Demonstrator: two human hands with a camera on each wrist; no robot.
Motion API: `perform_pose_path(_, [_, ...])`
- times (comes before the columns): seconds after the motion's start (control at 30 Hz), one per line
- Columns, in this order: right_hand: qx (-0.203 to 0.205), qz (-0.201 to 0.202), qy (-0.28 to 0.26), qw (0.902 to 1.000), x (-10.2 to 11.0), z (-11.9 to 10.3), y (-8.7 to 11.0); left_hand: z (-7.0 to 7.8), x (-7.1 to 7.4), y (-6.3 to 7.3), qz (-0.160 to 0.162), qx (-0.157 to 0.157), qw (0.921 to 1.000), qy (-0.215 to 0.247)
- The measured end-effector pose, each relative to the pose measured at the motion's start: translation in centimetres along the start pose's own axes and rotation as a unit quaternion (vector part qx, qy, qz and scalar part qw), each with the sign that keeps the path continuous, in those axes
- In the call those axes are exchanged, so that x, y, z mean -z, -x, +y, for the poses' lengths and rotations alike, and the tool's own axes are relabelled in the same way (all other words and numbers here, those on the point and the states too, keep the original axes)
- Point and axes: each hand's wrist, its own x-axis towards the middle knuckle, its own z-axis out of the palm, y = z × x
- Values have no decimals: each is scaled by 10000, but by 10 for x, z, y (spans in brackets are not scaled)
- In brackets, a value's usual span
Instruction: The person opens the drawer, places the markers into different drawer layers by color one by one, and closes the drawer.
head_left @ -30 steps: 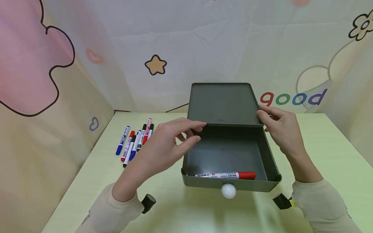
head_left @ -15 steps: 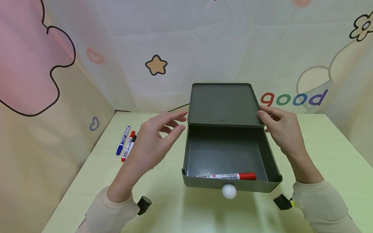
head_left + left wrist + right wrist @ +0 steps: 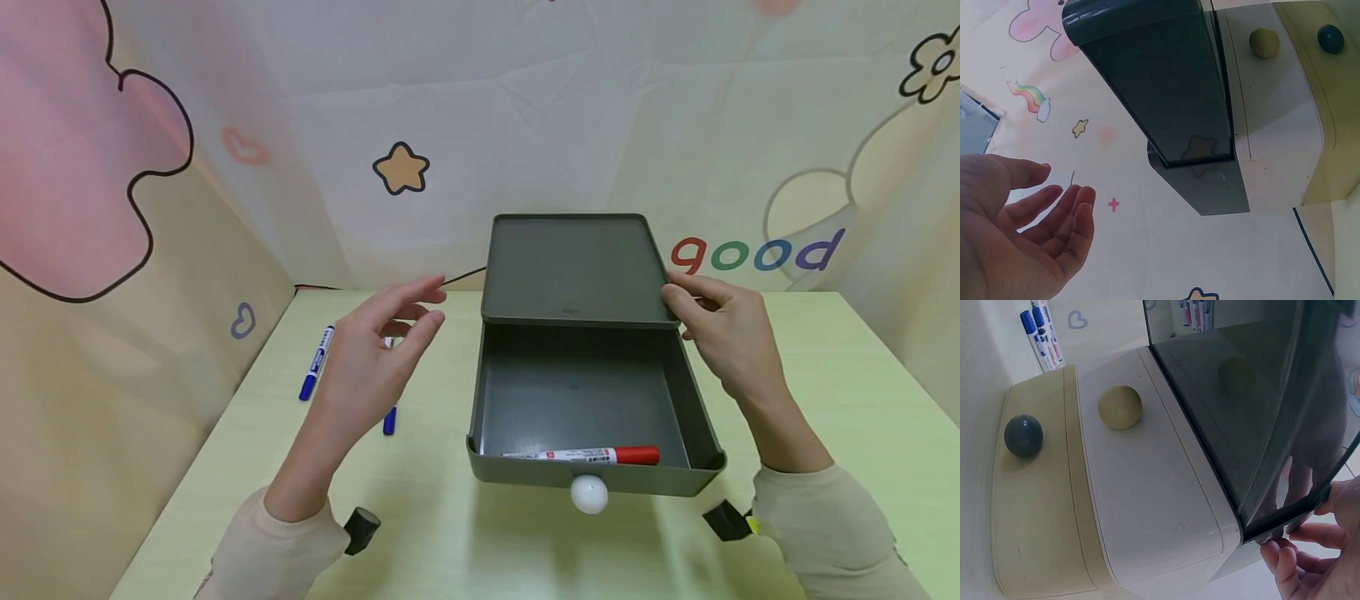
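Observation:
A dark grey drawer (image 3: 570, 400) is pulled out below the flat grey top (image 3: 577, 267) of its drawer unit, with a white knob (image 3: 589, 494) at its front. Inside, a red-capped marker (image 3: 600, 455) lies along the front wall. My right hand (image 3: 723, 333) holds the unit's right edge near the top with thumb and fingers; the right wrist view shows those fingers (image 3: 1316, 534) curled at its side. Left of the drawer, my left hand (image 3: 378, 354) hovers over the markers, fingers loosely bent and nothing between them. A blue-capped marker (image 3: 317, 364) shows beside it.
Another blue cap (image 3: 389, 422) pokes out below the left hand, which hides most of the marker group. Under the grey drawer sit a white drawer (image 3: 1154, 487) with a yellow knob and a yellow drawer (image 3: 1035, 512) with a dark knob. A printed cloth (image 3: 555, 142) hangs behind the table.
My left hand has moved left, away from the drawer's left edge, and now covers most of the markers. The right hand, the drawer and the red-capped marker have stayed put.

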Motion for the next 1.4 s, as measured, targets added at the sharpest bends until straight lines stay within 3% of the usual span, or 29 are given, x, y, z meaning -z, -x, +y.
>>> perform_pose_path(0.5, [17,1,-36,10000,0,-1,0,-19,10,-3,470,244,9985,140])
perform_pose_path(0.87, [5,1,9,10000,-1,-1,0,-35,15,-6,627,535,9963,252])
perform_pose_path(1.4, [17,0,-87,10000,-1,0,0,-74,14,-18,789,1109,9907,72])
